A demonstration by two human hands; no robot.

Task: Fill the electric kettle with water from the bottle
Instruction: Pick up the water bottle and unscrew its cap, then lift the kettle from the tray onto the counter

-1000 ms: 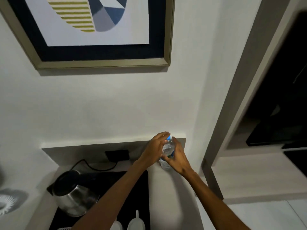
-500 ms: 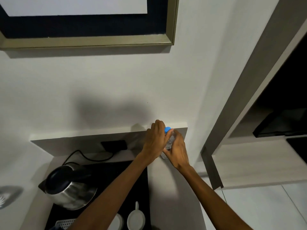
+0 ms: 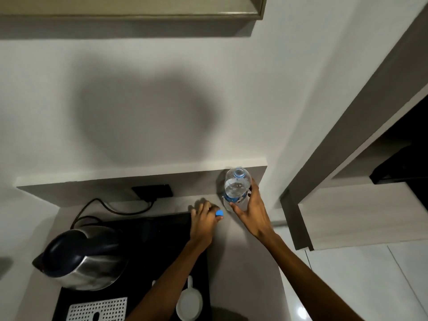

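On one counter [image 3: 240,251], right hand [image 3: 251,212] grips one bottle [image 3: 236,188], left fingers [image 3: 214,210] pinch one cap [image 3: 219,213].

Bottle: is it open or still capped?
Open. The bottle has a bare neck, upright in the right hand; the blue cap is in the left hand.

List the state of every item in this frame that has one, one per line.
water bottle: upright, uncapped, mouth open, partly full, held by the right hand
blue cap: off the bottle, in the left hand's fingertips
electric kettle: lid closed, standing on the black tray, untouched
kettle cord: runs to the wall socket
white cup: on the tray; contents hidden
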